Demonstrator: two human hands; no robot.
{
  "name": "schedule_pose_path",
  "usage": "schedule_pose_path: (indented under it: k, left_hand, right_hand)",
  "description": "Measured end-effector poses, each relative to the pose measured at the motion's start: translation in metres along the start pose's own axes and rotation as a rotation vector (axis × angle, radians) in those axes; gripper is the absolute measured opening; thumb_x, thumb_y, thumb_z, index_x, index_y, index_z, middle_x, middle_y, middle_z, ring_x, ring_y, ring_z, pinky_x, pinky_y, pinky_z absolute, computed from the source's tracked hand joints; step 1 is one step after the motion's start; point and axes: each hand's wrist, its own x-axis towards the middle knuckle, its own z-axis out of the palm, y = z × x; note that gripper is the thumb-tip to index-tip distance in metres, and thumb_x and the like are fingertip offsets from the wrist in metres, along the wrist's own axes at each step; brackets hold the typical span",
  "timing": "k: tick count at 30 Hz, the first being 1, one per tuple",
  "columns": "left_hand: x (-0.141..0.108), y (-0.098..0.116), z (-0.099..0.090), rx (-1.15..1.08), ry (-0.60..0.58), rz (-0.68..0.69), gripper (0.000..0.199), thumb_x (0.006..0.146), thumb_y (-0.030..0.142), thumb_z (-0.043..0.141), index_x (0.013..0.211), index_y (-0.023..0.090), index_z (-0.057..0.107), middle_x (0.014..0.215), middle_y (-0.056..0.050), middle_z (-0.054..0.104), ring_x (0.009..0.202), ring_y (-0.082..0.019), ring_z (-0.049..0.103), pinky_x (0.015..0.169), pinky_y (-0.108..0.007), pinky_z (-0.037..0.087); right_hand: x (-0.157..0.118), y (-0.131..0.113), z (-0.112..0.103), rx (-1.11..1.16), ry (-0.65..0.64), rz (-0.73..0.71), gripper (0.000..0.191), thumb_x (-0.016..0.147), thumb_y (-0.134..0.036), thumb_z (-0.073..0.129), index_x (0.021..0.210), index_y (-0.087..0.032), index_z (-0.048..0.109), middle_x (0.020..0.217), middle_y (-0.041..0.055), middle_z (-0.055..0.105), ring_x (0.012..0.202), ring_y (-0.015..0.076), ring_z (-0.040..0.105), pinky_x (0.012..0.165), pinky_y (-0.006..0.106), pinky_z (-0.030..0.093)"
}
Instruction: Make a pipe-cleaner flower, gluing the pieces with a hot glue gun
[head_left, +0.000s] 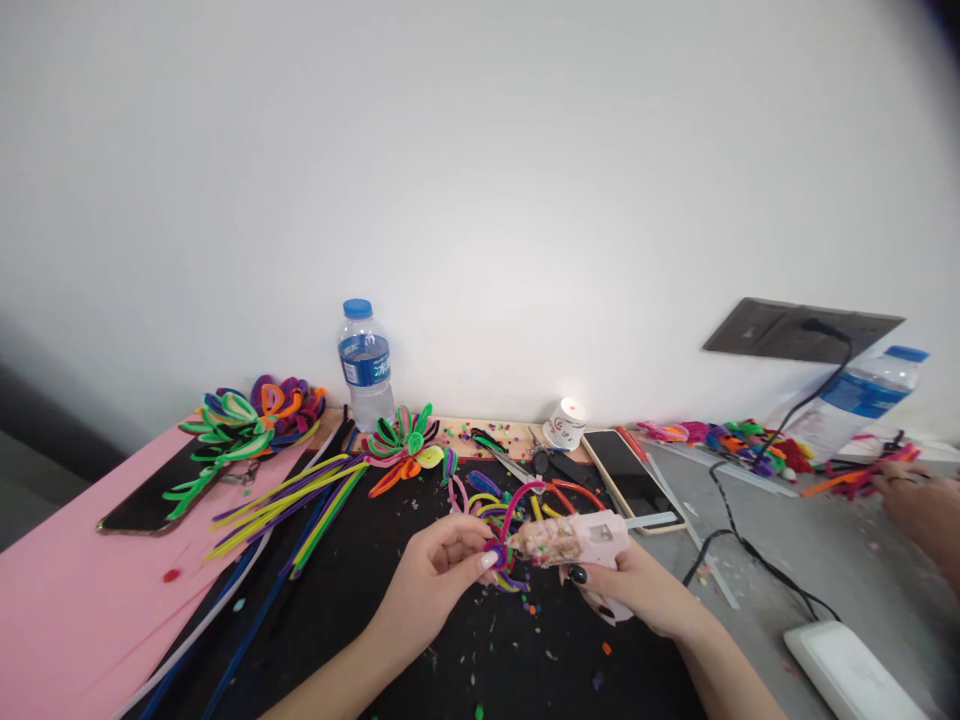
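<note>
My left hand (442,565) pinches a small coiled purple and magenta pipe cleaner piece (496,551) between thumb and fingers. My right hand (637,585) is wrapped round a pale pink hot glue gun (600,535), with a clear glue stick (651,520) poking out of its back end. The gun's nozzle points left, close to the piece; whether they touch I cannot tell. Behind both hands lie bent pipe cleaners (577,492) in several colours. A pipe cleaner flower (405,440) stands farther back on the left.
Straight pipe cleaners (322,500) and a phone (150,490) lie left. A water bottle (365,365) stands by the wall. Scissors (514,465), a paper cup (565,424) and another phone (634,480) sit behind. A black cable (739,540) crosses at right, near another person's hand (919,505).
</note>
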Motion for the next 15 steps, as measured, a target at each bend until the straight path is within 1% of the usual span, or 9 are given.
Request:
schedule_pose_path:
  k: [4, 11, 15]
  left_hand:
    - [-0.0008, 0.0014, 0.0002, 0.007, -0.004, 0.008, 0.01, 0.067, 0.021, 0.068, 0.074, 0.016, 0.063, 0.061, 0.002, 0.063, 0.056, -0.014, 0.06, 0.059, -0.025, 0.048]
    - [0.0019, -0.0003, -0.0003, 0.002, 0.024, -0.006, 0.011, 0.066, 0.023, 0.07, 0.071, 0.015, 0.065, 0.06, 0.001, 0.064, 0.056, -0.014, 0.06, 0.057, -0.024, 0.048]
    - [0.0021, -0.0007, -0.0004, -0.012, 0.034, -0.008, 0.011, 0.065, 0.022, 0.07, 0.073, 0.015, 0.066, 0.061, 0.001, 0.064, 0.056, -0.013, 0.06, 0.057, -0.024, 0.048]
  right_hand:
    - [-0.0003, -0.0003, 0.0004, 0.012, 0.008, 0.001, 0.043, 0.064, -0.053, 0.065, 0.076, -0.015, 0.049, 0.049, -0.0067, 0.044, 0.043, 0.0055, 0.033, 0.04, 0.018, 0.024]
    - [0.0003, 0.0, 0.0009, 0.008, 0.044, 0.013, 0.044, 0.061, -0.051, 0.067, 0.078, -0.015, 0.051, 0.048, -0.0068, 0.046, 0.042, 0.0055, 0.034, 0.04, 0.018, 0.026]
    - [0.0009, 0.002, 0.0007, 0.014, 0.033, 0.01, 0.042, 0.063, -0.049, 0.067, 0.08, -0.014, 0.051, 0.048, -0.007, 0.046, 0.042, 0.0056, 0.035, 0.04, 0.018, 0.026]
